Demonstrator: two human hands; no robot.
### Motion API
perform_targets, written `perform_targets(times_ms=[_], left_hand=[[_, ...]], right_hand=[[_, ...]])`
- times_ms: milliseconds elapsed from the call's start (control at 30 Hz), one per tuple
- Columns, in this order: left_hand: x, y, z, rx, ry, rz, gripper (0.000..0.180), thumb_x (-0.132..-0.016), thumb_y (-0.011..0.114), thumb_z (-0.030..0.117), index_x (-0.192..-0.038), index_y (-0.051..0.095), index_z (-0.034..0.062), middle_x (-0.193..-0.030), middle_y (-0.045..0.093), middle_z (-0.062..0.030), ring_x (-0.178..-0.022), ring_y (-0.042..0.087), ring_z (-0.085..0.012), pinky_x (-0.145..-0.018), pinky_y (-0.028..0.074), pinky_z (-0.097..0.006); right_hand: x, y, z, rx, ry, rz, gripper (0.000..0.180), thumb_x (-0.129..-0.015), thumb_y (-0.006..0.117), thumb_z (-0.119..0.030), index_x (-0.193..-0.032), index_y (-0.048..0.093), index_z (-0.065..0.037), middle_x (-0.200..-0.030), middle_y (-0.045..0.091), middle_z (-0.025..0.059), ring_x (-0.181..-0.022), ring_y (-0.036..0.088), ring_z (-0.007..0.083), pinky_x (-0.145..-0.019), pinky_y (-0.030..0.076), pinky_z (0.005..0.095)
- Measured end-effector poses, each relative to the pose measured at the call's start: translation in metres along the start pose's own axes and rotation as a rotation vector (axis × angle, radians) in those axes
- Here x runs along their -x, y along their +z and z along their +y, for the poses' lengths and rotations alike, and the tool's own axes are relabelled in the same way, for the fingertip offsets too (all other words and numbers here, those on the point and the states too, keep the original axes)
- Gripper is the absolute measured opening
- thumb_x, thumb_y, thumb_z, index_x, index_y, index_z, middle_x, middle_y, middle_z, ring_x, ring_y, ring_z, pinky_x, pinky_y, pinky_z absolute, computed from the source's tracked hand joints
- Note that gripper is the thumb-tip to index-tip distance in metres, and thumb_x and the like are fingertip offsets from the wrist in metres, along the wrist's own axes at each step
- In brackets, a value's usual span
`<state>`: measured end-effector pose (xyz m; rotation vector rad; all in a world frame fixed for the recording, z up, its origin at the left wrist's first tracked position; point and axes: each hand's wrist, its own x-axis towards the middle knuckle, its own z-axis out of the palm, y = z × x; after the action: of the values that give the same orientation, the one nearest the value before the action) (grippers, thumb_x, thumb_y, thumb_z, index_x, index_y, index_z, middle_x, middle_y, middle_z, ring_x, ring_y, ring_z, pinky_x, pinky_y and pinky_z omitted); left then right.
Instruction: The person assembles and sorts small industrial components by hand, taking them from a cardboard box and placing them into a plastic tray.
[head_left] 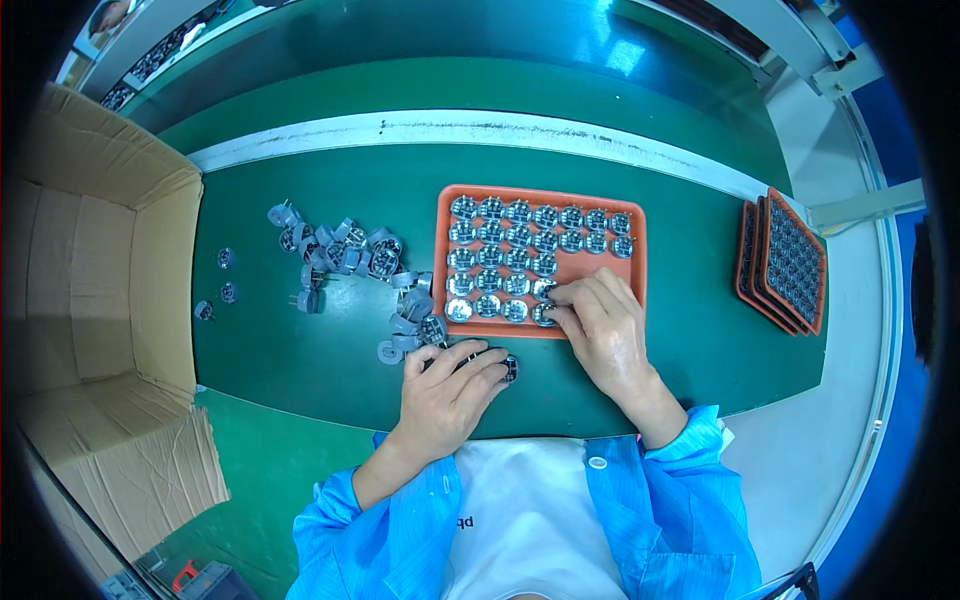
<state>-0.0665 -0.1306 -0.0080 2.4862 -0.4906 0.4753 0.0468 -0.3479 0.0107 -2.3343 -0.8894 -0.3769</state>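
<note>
Far left: open brown corrugated cardboard box point(95, 270), flaps spread, standing on the green work mat point(300, 350).

Left of centre: loose heap of small grey round plastic components with short metal pins point(345, 255), some on their sides, a few strays lying apart toward the box.

Centre, near edge: left hand point(448, 395), fingers curled and closed around one or more of the same grey components point(508, 368), a dark end showing past the fingertips; exact count in the hand cannot be told.

Centre: shallow orange rectangular plastic tray point(610, 285), holding rows of seated components point(505, 245), shiny faces up; left and upper rows filled, lower right part bare.

Centre right: right hand point(600, 325), fingertips pinched together on a component at the tray's bottom row, just beside the last seated piece.

Right: stack of spare orange trays point(790, 265), tilted on edge, well apart from the hands.

Handling, by judgement: pieces look light, rigid and smooth; the pins seem liable to bend. Best taken by the round body rim between thumb and forefinger, pins left free.
</note>
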Motion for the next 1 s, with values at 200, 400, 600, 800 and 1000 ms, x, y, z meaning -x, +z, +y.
perform_targets(times_ms=[200,400,600,800,1000], left_hand=[[0.002,0.002,-0.002,0.081,-0.062,0.056,0.035,-0.082,0.088,0.017,-0.111,0.067,0.0132,-0.12,0.078,-0.0004,-0.113,0.071,-0.0181,-0.09,0.04,-0.039],[0.004,-0.001,-0.002,0.025,-0.054,-0.009,0.036,-0.08,0.088,0.017,-0.11,0.069,0.0102,-0.11,0.076,-0.002,-0.108,0.072,-0.0196,-0.09,0.04,-0.039],[0.006,-0.003,0.0,-0.002,-0.037,0.002,0.027,-0.083,0.085,0.017,-0.106,0.074,0.0094,-0.109,0.075,-0.0016,-0.108,0.07,-0.0182,-0.091,0.042,-0.037],[0.01,-0.006,-0.007,-0.048,-0.017,-0.01,0.035,-0.083,0.082,0.01,-0.116,0.071,0.0086,-0.121,0.074,-0.006,-0.116,0.068,-0.0238,-0.094,0.039,-0.042],[0.017,-0.011,-0.002,-0.059,-0.097,0.063,0.052,-0.074,0.09,0.025,-0.119,0.069,0.0095,-0.123,0.064,-0.0105,-0.118,0.062,-0.0318,-0.099,0.037,-0.048]], right_hand=[[0.008,-0.007,-0.04,-0.151,-0.157,-0.102,0.024,-0.077,0.08,-0.009,-0.099,0.073,-0.002,-0.097,0.069,0.0065,-0.094,0.065,0.0276,-0.079,0.05,0.0419],[0.026,0.009,-0.046,-0.347,-0.113,-0.267,0.026,-0.082,0.075,-0.001,-0.106,0.069,0.006,-0.107,0.065,0.0148,-0.098,0.064,0.0314,-0.083,0.058,0.0406],[0.032,0.005,-0.057,-0.323,-0.007,-0.272,0.028,-0.081,0.081,0.001,-0.107,0.07,0.004,-0.105,0.066,0.0146,-0.095,0.066,0.0319,-0.081,0.058,0.0427],[0.046,-0.01,-0.032,-0.303,-0.059,-0.284,0.014,-0.084,0.077,0.0,-0.098,0.073,0.0,-0.097,0.067,0.0124,-0.091,0.067,0.0327,-0.078,0.058,0.0418],[-0.019,-0.029,0.02,-0.077,0.122,0.046,0.01,-0.081,0.08,0.001,-0.087,0.074,-0.003,-0.087,0.071,0.0086,-0.084,0.068,0.0325,-0.077,0.057,0.042]])
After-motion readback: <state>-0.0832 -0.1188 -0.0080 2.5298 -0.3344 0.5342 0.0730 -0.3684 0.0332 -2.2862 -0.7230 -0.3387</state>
